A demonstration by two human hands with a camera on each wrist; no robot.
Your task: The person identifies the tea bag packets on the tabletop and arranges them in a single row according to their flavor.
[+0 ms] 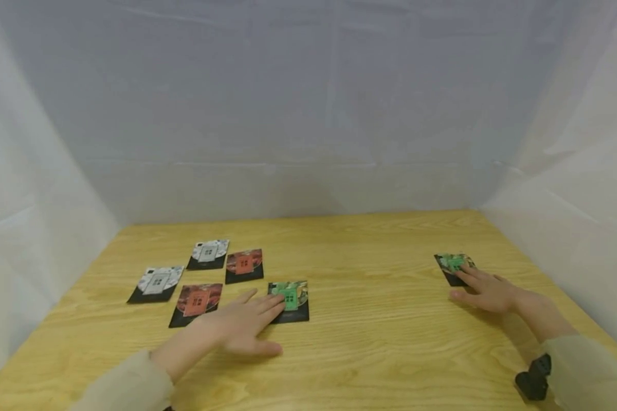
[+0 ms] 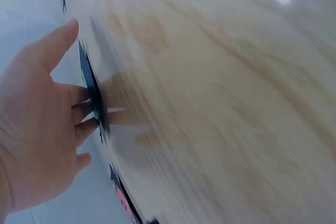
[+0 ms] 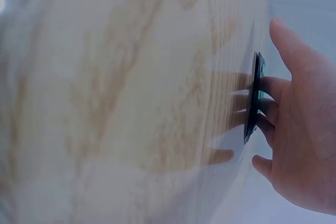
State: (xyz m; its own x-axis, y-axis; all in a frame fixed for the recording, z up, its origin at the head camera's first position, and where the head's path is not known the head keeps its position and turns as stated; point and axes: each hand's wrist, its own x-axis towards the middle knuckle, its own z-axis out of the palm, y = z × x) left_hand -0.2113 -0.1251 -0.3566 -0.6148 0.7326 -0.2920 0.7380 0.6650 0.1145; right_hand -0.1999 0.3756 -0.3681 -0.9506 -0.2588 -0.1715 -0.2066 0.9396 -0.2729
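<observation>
My left hand (image 1: 247, 322) rests its straight fingertips on a green-and-black printed packet (image 1: 297, 302) lying flat near the middle of the table. In the left wrist view the fingers touch that packet's face and the thumb is spread away from it. Over on the right, my right hand (image 1: 491, 291) touches a second green-and-black packet (image 1: 446, 264) with extended fingers, covering part of it. The right wrist view shows the thumb held apart from this packet (image 3: 253, 103). Neither hand curls round anything.
Left of the left hand lie two red-and-black packets (image 1: 197, 302) (image 1: 244, 264) and two white-and-black packets (image 1: 157, 282) (image 1: 208, 253). The wooden table (image 1: 370, 342) is bounded by a pale sheet (image 1: 308, 114) behind and at both sides. A black object (image 1: 535, 379) sits by the right sleeve.
</observation>
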